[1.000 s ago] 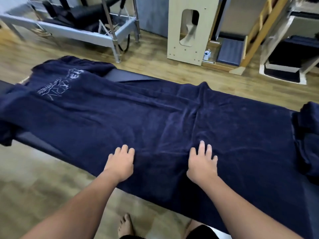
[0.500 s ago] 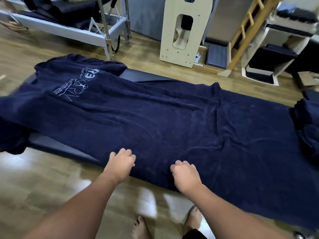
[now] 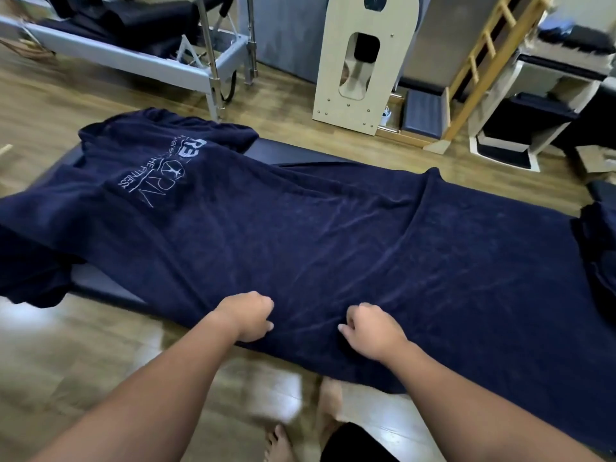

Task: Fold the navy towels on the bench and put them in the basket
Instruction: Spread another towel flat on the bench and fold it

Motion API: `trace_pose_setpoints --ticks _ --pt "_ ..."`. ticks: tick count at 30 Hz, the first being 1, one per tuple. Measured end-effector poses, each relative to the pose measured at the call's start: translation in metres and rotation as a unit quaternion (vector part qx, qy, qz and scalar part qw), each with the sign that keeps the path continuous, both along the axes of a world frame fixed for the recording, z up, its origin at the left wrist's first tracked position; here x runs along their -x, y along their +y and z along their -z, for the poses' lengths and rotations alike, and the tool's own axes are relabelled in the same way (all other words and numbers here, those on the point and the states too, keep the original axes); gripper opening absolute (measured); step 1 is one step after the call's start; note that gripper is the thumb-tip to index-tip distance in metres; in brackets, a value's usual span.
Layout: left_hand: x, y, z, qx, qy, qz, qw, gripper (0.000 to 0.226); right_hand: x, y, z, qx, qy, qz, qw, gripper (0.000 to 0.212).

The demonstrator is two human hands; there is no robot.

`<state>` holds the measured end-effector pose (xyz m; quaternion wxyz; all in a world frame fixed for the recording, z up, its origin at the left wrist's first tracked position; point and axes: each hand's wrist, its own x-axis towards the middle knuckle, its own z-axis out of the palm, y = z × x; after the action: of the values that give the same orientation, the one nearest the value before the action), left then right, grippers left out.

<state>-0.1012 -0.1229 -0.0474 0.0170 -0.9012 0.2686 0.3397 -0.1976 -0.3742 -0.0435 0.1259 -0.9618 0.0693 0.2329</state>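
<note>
Change: both hands, flat a second ago, now curled, bunching the towel's near edge.
Left hand (image 3: 245, 316): grips navy towel (image 3: 333, 235).
Right hand (image 3: 373, 331): grips towel.
Towel: spread along desk (image 3: 293, 155).
3 o'clock: second towel (image 3: 600, 248) heaped.

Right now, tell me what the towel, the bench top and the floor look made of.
Navy towel: soft terry cloth, probably cotton; matte, creased nap, pale printed logo. Bench top: smooth dark padding, likely vinyl; faint sheen. Floor: glossy wood-look planks, laminate or wood.
</note>
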Motion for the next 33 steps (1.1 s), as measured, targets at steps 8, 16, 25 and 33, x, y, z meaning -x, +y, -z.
trace_pose_setpoints --ticks 8,16,25,33 --pt "-0.078 -0.01 0.008 0.031 -0.081 -0.042 0.995 0.01 -0.084 -0.013 0.011 0.017 -0.082 0.025 0.996 0.035" --pt "-0.171 -0.031 0.003 0.004 -0.103 -0.047 0.994 0.03 -0.187 -0.009 0.013 -0.01 -0.036 0.086 0.996 0.063" --pt "-0.294 -0.072 0.01 0.107 -0.235 -0.082 0.963 0.02 -0.23 0.006 0.019 0.046 0.047 0.091 0.994 0.094" --pt "-0.369 -0.109 0.009 0.047 -0.132 -0.096 0.985 0.018 -0.232 0.008 0.018 0.059 0.05 0.105 0.992 0.099"
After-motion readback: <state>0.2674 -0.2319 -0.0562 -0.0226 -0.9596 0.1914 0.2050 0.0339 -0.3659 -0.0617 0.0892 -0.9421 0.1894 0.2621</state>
